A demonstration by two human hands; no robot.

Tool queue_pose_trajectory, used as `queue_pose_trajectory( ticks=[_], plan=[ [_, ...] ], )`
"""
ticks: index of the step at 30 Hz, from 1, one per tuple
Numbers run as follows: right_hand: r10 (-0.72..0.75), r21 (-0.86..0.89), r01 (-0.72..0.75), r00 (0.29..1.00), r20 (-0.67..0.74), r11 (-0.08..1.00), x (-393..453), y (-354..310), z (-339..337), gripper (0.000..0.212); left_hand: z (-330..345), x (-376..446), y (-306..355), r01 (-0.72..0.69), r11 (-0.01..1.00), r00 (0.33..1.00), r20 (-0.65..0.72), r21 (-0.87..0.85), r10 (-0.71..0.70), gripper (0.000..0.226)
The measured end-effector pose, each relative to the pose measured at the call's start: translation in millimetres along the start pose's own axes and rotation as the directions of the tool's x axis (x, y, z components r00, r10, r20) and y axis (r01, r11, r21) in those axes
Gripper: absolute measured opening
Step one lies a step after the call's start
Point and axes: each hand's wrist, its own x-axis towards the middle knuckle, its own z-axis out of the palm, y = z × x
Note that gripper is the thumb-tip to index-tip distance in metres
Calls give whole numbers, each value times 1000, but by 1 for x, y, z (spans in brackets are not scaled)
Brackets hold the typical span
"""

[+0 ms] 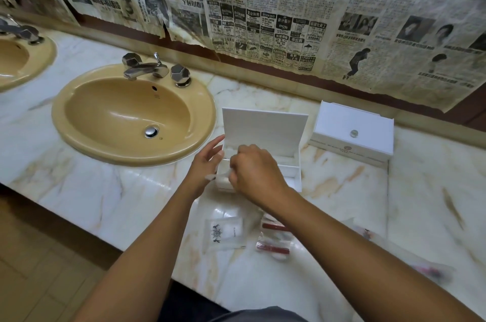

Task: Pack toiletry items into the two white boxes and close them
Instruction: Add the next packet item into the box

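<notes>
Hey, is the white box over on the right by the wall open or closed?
Closed. The white box by the wall has its lid lying flat on top, small round knob up, unlike the nearer box, whose lid stands raised.

The right hand (pixel 256 171) covers the front compartment of the open box (pixel 263 137); its fingertips and whatever they hold are hidden. A white item (pixel 210 177) at the left hand (pixel 207 161) is motion-blurred and cannot be identified. The second sink (pixel 23 58) is cut by the left edge. A reddish packet (pixel 431 271) near the right forearm is blurred. Print on the closed box (pixel 352 135) is too small to read.
</notes>
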Motion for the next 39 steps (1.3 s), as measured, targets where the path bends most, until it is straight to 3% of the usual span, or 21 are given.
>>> queue_pose_trajectory(
  ticks=[5,11,25,28,32,39],
  plan=[
    [52,-42,-49,996,67,998,8,7,-1,18,-1,-2,2,1,1000,1000,5,3,-1,42],
    [112,-80,-89,931,347,993,11,10,16,20,1,-1,3,52,998,998,-23,-24,-53,39],
    [265,31,-331,806,530,943,34,5,27,23,2,-2,7,45,999,999,-17,9,-45,40],
    [230,-4,-272,805,546,962,33,3,23,25,2,-2,8,52,999,998,-19,4,-52,39],
    [136,-17,-146,860,491,989,27,-7,29,33,3,-3,9,59,998,998,-22,-9,-59,37],
    [113,-28,-116,826,553,993,20,-3,48,60,1,-1,4,40,999,999,-17,-8,-40,38]
  ],
)
